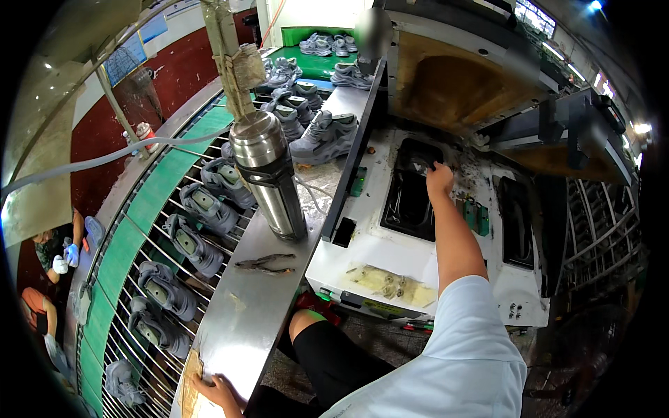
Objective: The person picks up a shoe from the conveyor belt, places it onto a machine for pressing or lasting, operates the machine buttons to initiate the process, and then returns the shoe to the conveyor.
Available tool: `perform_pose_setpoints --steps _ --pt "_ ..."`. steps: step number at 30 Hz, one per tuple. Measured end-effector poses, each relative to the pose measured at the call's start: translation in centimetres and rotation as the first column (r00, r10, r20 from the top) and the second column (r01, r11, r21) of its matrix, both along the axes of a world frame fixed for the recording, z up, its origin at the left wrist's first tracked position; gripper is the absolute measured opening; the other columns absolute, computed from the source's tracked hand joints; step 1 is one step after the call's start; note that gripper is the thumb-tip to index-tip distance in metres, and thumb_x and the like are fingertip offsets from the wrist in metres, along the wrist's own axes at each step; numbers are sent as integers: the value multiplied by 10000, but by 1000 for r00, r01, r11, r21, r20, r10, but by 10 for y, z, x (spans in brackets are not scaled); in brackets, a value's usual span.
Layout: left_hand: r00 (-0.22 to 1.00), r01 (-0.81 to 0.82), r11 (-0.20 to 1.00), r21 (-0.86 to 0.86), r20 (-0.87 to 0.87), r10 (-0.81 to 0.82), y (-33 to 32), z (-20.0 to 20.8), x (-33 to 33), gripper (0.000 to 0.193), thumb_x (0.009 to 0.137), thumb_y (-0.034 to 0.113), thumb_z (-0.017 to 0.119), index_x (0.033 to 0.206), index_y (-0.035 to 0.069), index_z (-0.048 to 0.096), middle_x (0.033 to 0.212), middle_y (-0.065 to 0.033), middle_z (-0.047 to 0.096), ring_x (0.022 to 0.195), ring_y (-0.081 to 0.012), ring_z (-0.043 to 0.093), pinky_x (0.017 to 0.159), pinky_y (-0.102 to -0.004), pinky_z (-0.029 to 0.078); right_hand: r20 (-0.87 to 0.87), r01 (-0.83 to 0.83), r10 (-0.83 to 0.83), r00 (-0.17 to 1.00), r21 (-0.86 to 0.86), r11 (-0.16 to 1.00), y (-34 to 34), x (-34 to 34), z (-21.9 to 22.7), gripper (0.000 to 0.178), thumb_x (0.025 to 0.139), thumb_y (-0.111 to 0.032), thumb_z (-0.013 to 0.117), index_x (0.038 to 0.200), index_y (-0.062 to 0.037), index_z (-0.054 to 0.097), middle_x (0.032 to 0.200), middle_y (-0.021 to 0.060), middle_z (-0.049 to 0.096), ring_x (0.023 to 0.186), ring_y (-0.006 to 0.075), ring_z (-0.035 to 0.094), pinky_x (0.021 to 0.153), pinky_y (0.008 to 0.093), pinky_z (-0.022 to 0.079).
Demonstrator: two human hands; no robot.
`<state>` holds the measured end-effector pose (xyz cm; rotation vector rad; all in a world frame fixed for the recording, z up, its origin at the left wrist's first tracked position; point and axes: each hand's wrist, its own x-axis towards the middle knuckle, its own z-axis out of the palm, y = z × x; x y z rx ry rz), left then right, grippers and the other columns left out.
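My right hand [439, 180] reaches out to a black, shoe-shaped cavity [410, 198] in the top of a white machine [334, 268]. Its fingers are curled together at the cavity's right edge; what they pinch, if anything, I cannot make out. A dark piece lies inside the cavity, its shape hard to read. My left hand [217, 393] rests on the metal bench [240, 313] at the lower left, fingers loosely apart beside a brown taped patch [190, 383]. It holds nothing I can see. A grey sneaker [324, 138] stands on the bench's far part.
Grey sneakers [202, 207] line a roller conveyor [150, 244] on the left. A steel flask [268, 174] and dark pliers [265, 263] are on the bench. The machine's raised lid [467, 76] stands above its first cavity; a second cavity [516, 216] lies right. Other people work beyond the conveyor.
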<state>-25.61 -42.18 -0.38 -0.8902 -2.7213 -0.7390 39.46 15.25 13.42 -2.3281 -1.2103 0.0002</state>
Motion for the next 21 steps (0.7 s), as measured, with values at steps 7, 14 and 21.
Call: perform_pose_setpoints --steps 7,14,21 --pt "966 -59 966 250 257 -7 -11 0 1 581 746 -13 615 1297 -41 435 1281 -206 475 1219 -346 443 1073 -394 313 253 -247 170 952 316 916 -52 -67 60 405 832 -175 650 1226 -98 603 1245 118 575 1107 327 551 918 418 479" --pt "928 -99 901 423 367 -70 -26 13 -12 401 767 23 588 1165 8 547 1155 -178 577 1091 -327 555 955 -376 428 99 -901 979 180 416 124 -255 -323 38 261 742 -66 647 1002 -60 655 1056 140 641 1027 331 595 920 401 464" --pt "983 79 978 195 149 -109 -89 70 -116 406 739 75 629 1134 36 545 1086 -167 584 1037 -353 551 904 -420 450 -93 -934 931 -353 101 -344 -460 -556 -60 462 772 -211 655 1209 -81 580 1283 155 517 1192 333 487 994 436 404"
